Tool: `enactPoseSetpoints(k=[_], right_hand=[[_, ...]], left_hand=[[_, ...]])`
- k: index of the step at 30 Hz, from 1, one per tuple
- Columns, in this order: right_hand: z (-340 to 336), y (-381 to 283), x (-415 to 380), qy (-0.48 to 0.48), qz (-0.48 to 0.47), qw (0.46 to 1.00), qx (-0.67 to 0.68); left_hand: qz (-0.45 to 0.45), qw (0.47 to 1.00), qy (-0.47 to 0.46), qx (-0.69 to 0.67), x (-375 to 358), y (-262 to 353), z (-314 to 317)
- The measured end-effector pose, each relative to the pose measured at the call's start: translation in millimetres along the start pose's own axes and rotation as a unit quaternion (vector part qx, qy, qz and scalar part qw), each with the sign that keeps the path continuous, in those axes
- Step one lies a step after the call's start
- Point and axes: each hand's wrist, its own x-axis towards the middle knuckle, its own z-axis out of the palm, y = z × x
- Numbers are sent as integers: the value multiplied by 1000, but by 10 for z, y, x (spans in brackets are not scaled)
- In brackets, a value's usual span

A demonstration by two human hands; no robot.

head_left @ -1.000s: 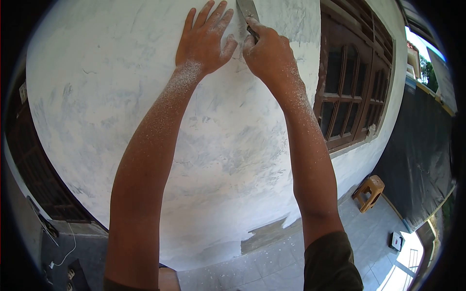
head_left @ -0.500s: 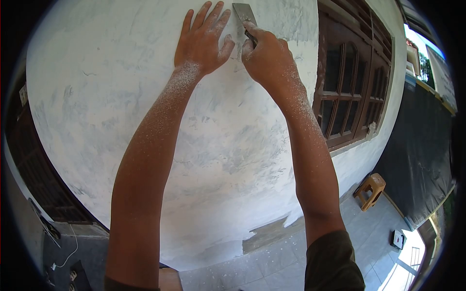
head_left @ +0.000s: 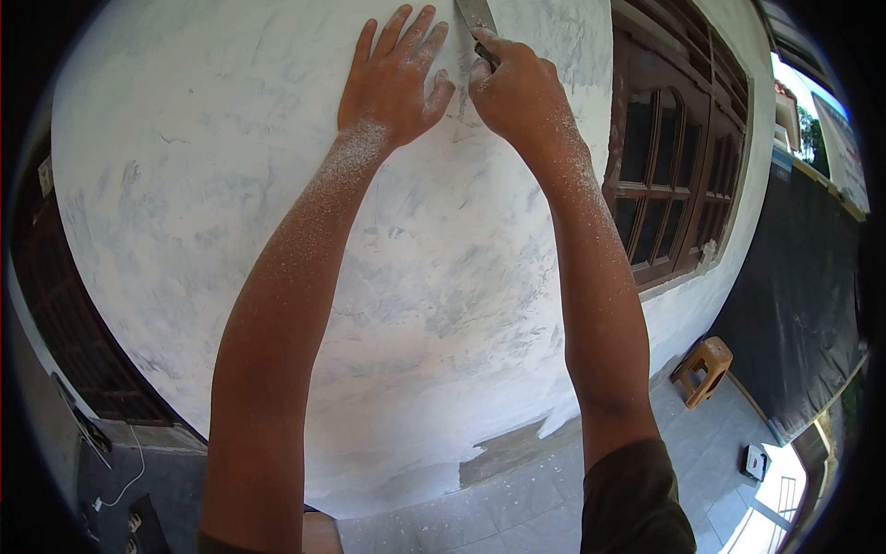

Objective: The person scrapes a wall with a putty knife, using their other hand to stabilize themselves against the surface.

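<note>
My left hand (head_left: 392,83) lies flat on the white, grey-smeared wall (head_left: 434,268), its fingers spread and pointing up. Just to its right, my right hand (head_left: 517,97) is closed around the handle of a putty knife (head_left: 476,15). The knife's metal blade points up along the wall, and its tip is cut off by the top edge of the view. White dust covers both forearms and some of the fingers.
A brown wooden window (head_left: 669,138) is set in the wall at the right. On the tiled floor stand a tan plastic stool (head_left: 703,371) and a small box-like object (head_left: 755,461). A white cable (head_left: 138,471) lies at lower left, below a dark wooden door (head_left: 78,323).
My right hand and the putty knife have shifted slightly right in the view, with the blade higher and partly out of frame. My left hand stays flat on the wall.
</note>
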Motion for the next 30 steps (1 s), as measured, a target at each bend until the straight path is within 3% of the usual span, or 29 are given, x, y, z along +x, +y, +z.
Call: enactPoseSetpoints(k=[6, 9, 25, 30], right_hand=[[-90, -10, -218, -50, 25, 998, -6], [13, 22, 7, 5, -15, 1000, -10], [-23, 3, -151, -30, 11, 999, -9], [18, -22, 116, -24, 8, 1000, 17]], left_hand=[[-3, 1000, -10, -7, 14, 2, -38], [-3, 1000, -5, -3, 13, 1, -21], [-5, 1000, 5, 5, 59, -19, 5], [-6, 1000, -13, 26, 206, -99, 8]])
